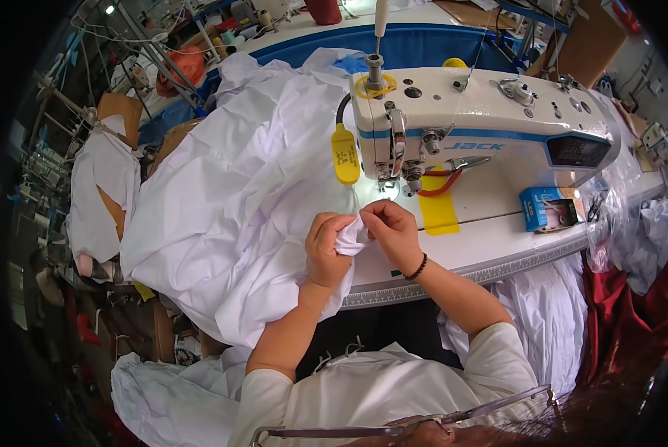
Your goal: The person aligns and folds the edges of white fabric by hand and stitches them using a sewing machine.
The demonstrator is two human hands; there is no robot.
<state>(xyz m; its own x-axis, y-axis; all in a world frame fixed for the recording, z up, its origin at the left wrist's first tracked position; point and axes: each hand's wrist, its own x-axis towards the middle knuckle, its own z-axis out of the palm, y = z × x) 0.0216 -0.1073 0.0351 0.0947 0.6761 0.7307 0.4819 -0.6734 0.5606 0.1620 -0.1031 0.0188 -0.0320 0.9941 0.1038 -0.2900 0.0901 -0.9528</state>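
A large heap of white fabric (229,171) covers the left side of the sewing table and hangs over its front edge. My left hand (326,249) is closed around a bunched part of this fabric, in front of the sewing machine (490,123). Fingers of my right hand (393,232) are pinched together at the fabric's edge, touching the same bunch; a beaded bracelet is on that wrist. Just beyond both hands is the lit needle area (390,190). Whatever lies exactly between the right fingertips is too small to make out.
Red-handled pliers (444,182) and a yellow strip (439,214) lie under the machine arm. A small blue LED box (548,208) stands to the right. Along the table's front edge runs a measuring tape (490,274). Red fabric (635,316) hangs at right.
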